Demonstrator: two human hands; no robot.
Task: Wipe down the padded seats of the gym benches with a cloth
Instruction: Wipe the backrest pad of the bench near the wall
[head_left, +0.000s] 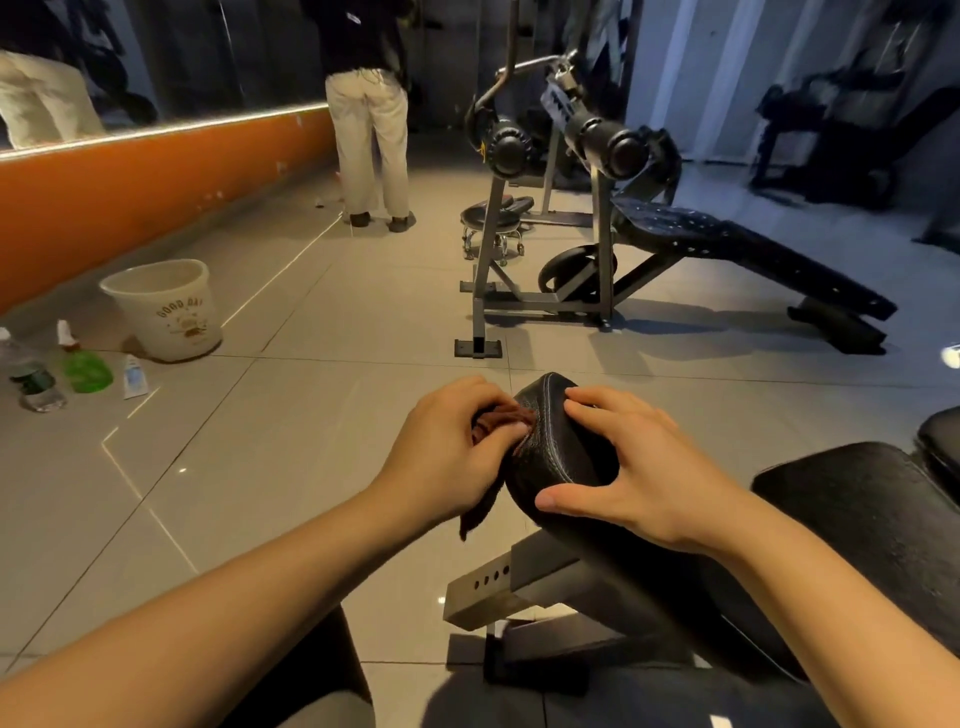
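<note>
While right grip (649, 467), spread, is bracing the black stitched leather seat pad (558, 441):
left grip (452, 447), pinching bunched brown cloth (500, 419), is seemingly scrubbing along the seam.

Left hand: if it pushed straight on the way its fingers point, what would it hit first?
The left hand grips a brown cloth and points right, at the side of the black padded seat; the cloth seems to touch it, so the pad comes first.

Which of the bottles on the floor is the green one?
The spray bottle, standing between the clear bottle and the white tube; neither of those is green.
</note>
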